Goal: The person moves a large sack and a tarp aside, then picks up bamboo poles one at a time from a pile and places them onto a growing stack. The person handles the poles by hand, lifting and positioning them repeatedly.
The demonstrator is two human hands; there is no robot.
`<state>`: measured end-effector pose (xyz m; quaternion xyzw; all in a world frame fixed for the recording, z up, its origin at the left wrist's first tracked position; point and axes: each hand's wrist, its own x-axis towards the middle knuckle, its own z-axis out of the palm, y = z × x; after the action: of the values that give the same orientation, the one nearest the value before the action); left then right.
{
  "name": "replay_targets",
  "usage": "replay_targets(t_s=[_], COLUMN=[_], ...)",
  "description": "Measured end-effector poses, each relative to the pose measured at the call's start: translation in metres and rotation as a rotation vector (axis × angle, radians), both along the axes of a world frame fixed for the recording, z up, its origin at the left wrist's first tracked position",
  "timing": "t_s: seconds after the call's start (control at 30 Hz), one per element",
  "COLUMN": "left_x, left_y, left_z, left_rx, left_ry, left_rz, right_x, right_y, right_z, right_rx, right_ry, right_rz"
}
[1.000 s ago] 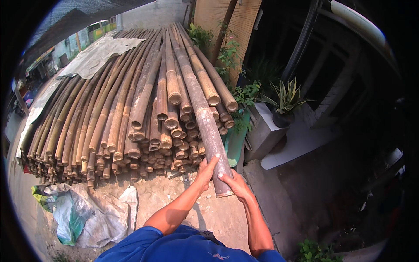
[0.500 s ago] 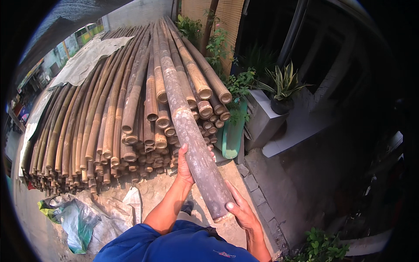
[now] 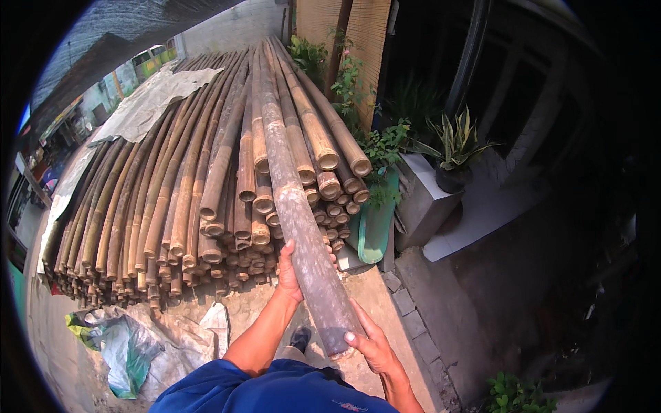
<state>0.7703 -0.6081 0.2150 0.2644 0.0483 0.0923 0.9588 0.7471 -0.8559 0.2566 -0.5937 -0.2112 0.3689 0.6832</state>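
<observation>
A thick, grey-brown bamboo pole (image 3: 313,255) with pale blotches slopes from the top of the pile down toward my body. My left hand (image 3: 290,272) is closed around it from the left, the thumb on the side and some fingertips showing beyond its right edge. Closer to the cut end, my right hand (image 3: 374,344) grips the pole from the right with its thumb on top. The pole's far part lies over the large stack of bamboo poles (image 3: 165,186), whose round cut ends face me.
A pale sheet (image 3: 148,110) covers part of the stack. Crumpled plastic sacks (image 3: 144,344) lie on the ground at left. On the right are a green trough-like object (image 3: 377,234), a potted plant (image 3: 451,148) on a tiled block (image 3: 430,199), and a brick edging (image 3: 413,313).
Both hands keep their hold on the pole. Its near end sits slightly lower in the picture, and the whole scene has shifted a little right and down.
</observation>
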Motion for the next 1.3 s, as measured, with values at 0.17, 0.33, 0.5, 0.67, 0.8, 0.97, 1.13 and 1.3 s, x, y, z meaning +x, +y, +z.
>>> replay_targets(t_s=[0.17, 0.33, 0.5, 0.67, 0.8, 0.97, 1.13, 1.3], left_x=[0.005, 0.049, 0.119, 0.154, 0.126, 0.034, -0.008, 0.048], left_y=[0.014, 0.080, 0.169, 0.190, 0.143, 0.010, 0.001, 0.111], left_z=[0.000, 0.003, 0.015, 0.012, 0.004, 0.010, -0.012, -0.052], left_rx=[0.041, 0.075, 0.032, -0.018, 0.004, 0.218, 0.594, 0.475], left_ry=[0.096, 0.172, 0.098, 0.004, 0.152, 0.217, 0.048, 0.232], left_rz=[0.089, 0.178, 0.066, -0.013, 0.046, 0.084, -0.866, -0.651], right_x=[0.002, -0.001, -0.012, -0.023, -0.001, 0.098, 0.137, 0.105], right_y=[-0.001, 0.002, -0.001, -0.024, -0.049, 0.029, 0.132, 0.082], right_z=[-0.004, 0.002, 0.001, -0.005, 0.053, 0.114, 0.056, 0.041], right_rx=[0.020, 0.002, 0.006, -0.163, -0.577, -0.962, -0.807, -0.797], right_ry=[0.004, 0.053, 0.092, 0.080, -0.038, -0.494, -0.529, -0.053], right_rz=[0.003, -0.065, -0.175, -0.251, -0.050, -0.135, -0.007, -0.150])
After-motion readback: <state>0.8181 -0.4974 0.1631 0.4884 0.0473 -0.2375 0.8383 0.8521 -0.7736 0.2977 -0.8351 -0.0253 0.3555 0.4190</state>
